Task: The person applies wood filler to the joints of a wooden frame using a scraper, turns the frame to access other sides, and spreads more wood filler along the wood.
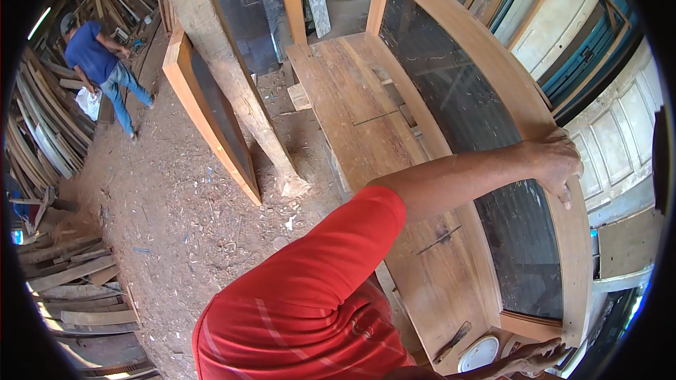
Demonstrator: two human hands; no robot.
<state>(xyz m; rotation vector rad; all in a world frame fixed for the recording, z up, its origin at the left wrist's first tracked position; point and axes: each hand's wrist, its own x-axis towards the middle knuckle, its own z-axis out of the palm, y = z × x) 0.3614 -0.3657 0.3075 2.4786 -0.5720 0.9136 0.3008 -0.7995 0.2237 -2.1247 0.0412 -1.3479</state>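
A long wooden-framed glass panel (579,239) stands on its edge, tilted, along the right side of a plank workbench (366,148). Its dark glass is dusty and speckled. My left arm, in a red sleeve, reaches across the bench. My left hand (556,162) is closed over the panel's upper rail, fingers bent down its outer side. Low at the right, my right hand (539,359) grips the near end of the frame; part of it is shadowed and cut off. A narrow tool with a dark end (453,342) lies on the bench beside a round white lid (479,354).
A rough wooden post (232,77) rises left of the bench, with another framed panel (184,77) leaning by it. Doors and boards (612,127) line the right. Stacked timber (77,274) fills the left. A person in blue (95,53) walks at the far left.
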